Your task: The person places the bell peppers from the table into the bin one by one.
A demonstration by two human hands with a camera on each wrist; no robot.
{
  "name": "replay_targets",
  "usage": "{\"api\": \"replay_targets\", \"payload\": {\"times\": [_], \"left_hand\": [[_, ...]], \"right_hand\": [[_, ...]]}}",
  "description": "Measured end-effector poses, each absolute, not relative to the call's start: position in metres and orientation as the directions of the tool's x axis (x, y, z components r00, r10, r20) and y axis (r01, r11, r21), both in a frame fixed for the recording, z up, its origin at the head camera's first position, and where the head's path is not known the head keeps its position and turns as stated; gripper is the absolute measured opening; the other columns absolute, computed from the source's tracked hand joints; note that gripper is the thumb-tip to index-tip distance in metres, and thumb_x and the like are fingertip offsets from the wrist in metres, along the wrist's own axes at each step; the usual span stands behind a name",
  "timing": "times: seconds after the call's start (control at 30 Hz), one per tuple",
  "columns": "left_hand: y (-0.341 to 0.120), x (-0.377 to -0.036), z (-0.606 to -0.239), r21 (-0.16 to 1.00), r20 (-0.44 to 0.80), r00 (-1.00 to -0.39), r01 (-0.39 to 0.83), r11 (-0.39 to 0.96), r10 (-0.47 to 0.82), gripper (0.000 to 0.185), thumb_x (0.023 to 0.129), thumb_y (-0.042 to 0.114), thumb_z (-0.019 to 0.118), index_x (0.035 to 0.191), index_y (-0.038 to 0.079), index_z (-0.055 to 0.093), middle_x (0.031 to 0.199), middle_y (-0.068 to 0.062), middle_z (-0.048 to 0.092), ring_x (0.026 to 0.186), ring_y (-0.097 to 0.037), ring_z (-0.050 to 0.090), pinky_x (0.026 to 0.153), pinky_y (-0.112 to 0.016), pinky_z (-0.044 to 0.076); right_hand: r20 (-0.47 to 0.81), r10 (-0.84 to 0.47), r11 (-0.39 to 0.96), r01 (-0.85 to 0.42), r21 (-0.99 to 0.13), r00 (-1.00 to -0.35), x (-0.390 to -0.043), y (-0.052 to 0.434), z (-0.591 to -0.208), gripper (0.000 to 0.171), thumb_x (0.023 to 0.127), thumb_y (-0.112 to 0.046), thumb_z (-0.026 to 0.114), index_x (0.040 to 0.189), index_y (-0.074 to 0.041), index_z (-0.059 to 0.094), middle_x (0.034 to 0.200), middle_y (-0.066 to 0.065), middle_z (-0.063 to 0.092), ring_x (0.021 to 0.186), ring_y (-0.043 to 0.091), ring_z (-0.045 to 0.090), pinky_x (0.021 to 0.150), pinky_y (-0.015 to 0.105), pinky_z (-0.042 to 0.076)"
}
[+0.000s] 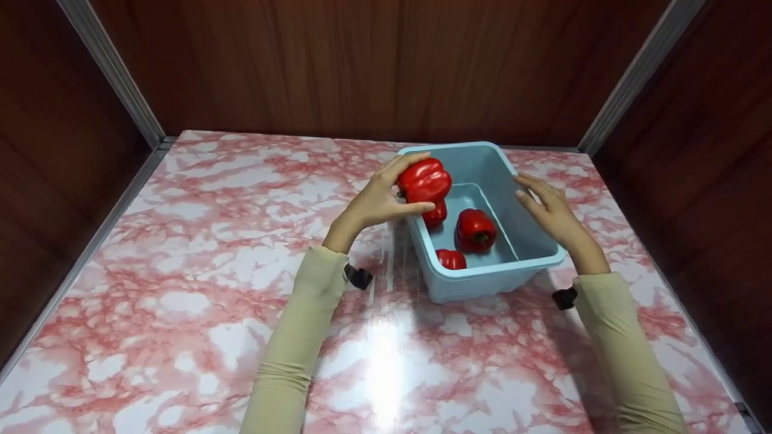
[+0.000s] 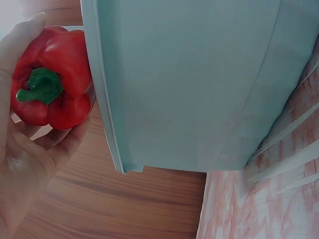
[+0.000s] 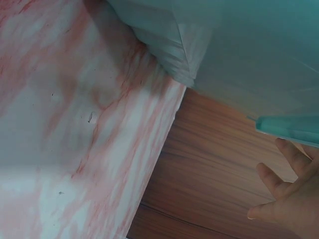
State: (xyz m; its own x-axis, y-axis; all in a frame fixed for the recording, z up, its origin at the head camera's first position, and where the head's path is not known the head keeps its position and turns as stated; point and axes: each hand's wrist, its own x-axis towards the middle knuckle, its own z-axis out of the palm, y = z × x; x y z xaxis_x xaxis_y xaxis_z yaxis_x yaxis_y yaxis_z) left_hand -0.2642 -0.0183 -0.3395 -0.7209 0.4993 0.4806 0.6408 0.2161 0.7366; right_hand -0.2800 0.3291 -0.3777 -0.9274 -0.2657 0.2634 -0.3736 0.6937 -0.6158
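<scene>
A: Starting with the head view, what is each hand doing?

B: The left hand [image 1: 377, 202] grasps a red bell pepper [image 1: 424, 179], fingers over its top and thumb beneath, holding it above the near-left rim of a pale blue plastic tub [image 1: 531, 238]. The right hand [image 1: 549, 208] rests relaxed, with straight fingers against the tub's right wall, holding nothing. Three more red peppers lie inside: one [image 1: 435, 214] just under the held pepper, one [image 1: 475, 229] in the middle, one [image 1: 450, 258] at the near wall. The tub stands on a pink marbled table [image 1: 181, 271] backed by wood panels [image 1: 362, 66].

A: And the left wrist view?

B: It shows the held pepper from below, with its green stem [image 2: 41, 85] facing the camera and the fingers [image 2: 22, 42] curled round its side. The pepper touches or nearly touches the tub's rim; I cannot tell which.

A: The right wrist view?

B: Only the fingertips [image 3: 279, 186] show, loosely spread just below the tub's rim, plus the table edge and wood.

A: How would this be handled well?

B: As a judgement: keep the grip snug on the glossy skin, keep the pepper clear of the rim, and keep the other hand steadying the light tub.

A: Any writing?

B: No brand, label or text is visible in any view.
</scene>
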Motion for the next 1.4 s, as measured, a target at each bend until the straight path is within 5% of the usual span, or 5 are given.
{"api": "replay_targets", "payload": {"times": [0.47, 1.4], "left_hand": [[-0.011, -0.296, -0.368, 0.716, 0.489, -0.719, 0.654, 0.243, 0.494, 0.077, 0.071, 0.041, 0.077, 0.137, 0.03, 0.04, 0.133, 0.007, 0.045, 0.116, -0.008, 0.046, 0.092, -0.027, 0.047], [-0.007, -0.295, -0.366, 0.698, 0.495, -0.712, 0.667, 0.261, 0.498, 0.076, 0.071, 0.048, 0.074, 0.137, 0.032, 0.039, 0.134, 0.007, 0.045, 0.116, -0.008, 0.046, 0.094, -0.031, 0.046]], "right_hand": [[0.306, -0.263, 0.681, -0.401, -0.613, -0.915, -0.281, 0.329, -0.38, 0.046, 0.096, -0.031, 0.048, 0.136, -0.009, 0.046, 0.144, 0.018, 0.037, 0.135, 0.037, 0.028, 0.107, 0.061, 0.002], [0.305, -0.271, 0.68, -0.406, -0.61, -0.913, -0.281, 0.329, -0.38, 0.046, 0.097, -0.031, 0.048, 0.136, -0.008, 0.046, 0.144, 0.019, 0.037, 0.135, 0.038, 0.027, 0.107, 0.063, -0.001]]}}
